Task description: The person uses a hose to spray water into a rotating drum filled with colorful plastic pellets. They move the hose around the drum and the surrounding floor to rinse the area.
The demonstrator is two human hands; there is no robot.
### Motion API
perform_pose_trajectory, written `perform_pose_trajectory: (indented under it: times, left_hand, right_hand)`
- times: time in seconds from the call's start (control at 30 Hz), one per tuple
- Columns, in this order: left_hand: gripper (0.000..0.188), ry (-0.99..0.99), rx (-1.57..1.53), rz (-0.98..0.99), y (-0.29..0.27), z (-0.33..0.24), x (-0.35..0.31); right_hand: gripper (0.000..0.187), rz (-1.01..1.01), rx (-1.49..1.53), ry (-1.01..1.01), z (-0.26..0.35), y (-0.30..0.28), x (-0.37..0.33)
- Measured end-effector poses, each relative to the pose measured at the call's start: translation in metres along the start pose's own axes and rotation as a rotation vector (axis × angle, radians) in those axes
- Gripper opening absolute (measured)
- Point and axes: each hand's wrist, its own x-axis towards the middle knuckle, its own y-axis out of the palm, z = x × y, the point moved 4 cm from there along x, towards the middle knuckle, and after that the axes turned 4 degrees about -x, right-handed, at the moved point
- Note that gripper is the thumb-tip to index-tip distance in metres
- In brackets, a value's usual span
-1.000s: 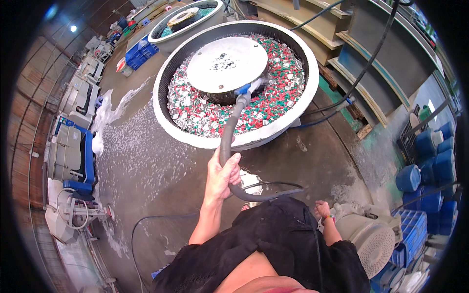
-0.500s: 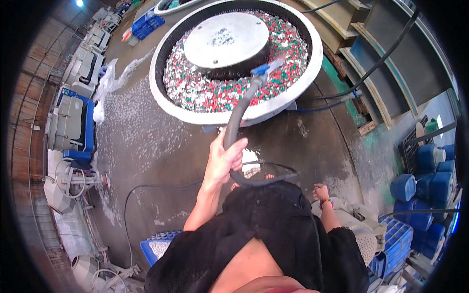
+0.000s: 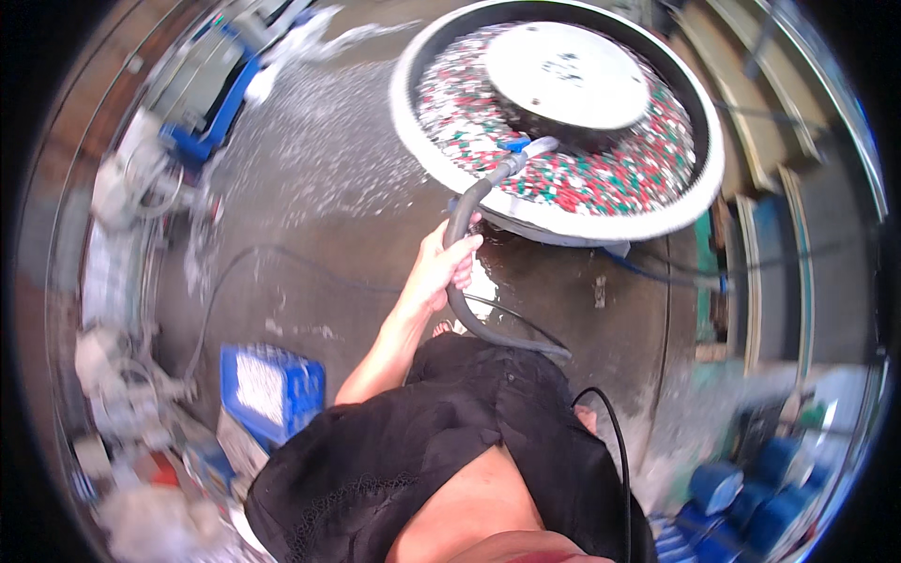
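Note:
My left hand (image 3: 443, 267) is wrapped round a thick grey hose (image 3: 460, 225), which curves up from near my waist. At its far end, a nozzle with a blue valve lever (image 3: 514, 144) points over a big round tub (image 3: 413, 122) with a thick white rim. Small red, green and white pieces (image 3: 591, 192) fill the tub around a raised centre with a round white cover (image 3: 568, 75). Low beside my black clothing, a bit of my right hand (image 3: 587, 418) shows, its fingers mostly hidden and blurred.
A blue crate (image 3: 305, 389) with white contents stands on the wet floor at lower left. Machines line the left wall. Blue jugs (image 3: 718, 486) cluster at lower right, below wooden-edged troughs (image 3: 798, 272). A thin hose (image 3: 272, 250) trails across the floor.
The view has turned, so the tub sits farther right and the blue crate shows more fully. The nozzle now points nearer the tub's centre. My right hand is lower and more hidden.

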Motion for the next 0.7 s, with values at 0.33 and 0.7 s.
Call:
perform_pose_trajectory:
  times: [0.33, 0.7]
  left_hand:
    - [0.040, 0.222, -0.104, -0.309, -0.092, -0.062, -0.036]
    - [0.044, 0.152, -0.183, -0.143, -0.195, -0.114, -0.006]
  right_hand:
    - [0.031, 0.094, 0.450, 0.457, 0.150, -0.067, 0.046]
    - [0.037, -0.019, 0.323, 0.408, 0.252, 0.029, 0.075]
